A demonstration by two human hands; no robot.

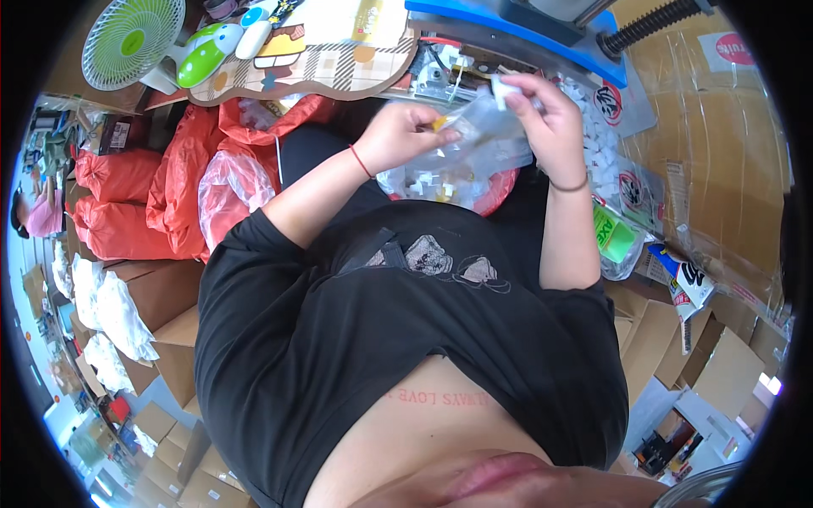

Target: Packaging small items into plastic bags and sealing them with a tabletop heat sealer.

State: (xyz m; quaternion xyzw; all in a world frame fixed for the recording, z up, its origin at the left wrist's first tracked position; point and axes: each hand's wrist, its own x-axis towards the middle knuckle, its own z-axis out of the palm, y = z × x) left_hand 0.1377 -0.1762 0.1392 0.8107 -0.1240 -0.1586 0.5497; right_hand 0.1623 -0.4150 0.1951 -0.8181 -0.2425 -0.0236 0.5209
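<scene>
My left hand [405,135] is closed, its fingers pinching a clear plastic bag [484,120] near a small yellow piece [439,124]. Beyond the other side of that bag, my right hand [549,114] is raised with thumb and fingers closed on a small white piece [501,91]. Whether the right fingers also touch the bag's edge I cannot tell. Under both hands, an open clear bag with a red one around it [500,195] holds several small white pieces [432,184] and some yellowish bits.
A blue-framed press [508,25] stands ahead, beside a patterned mat [318,68] and a green-white fan [134,42]. White pieces [597,144] lie heaped by a large cardboard box [703,127] at right. Full red bags [127,212] crowd the left; a green-lidded container [611,237] sits right.
</scene>
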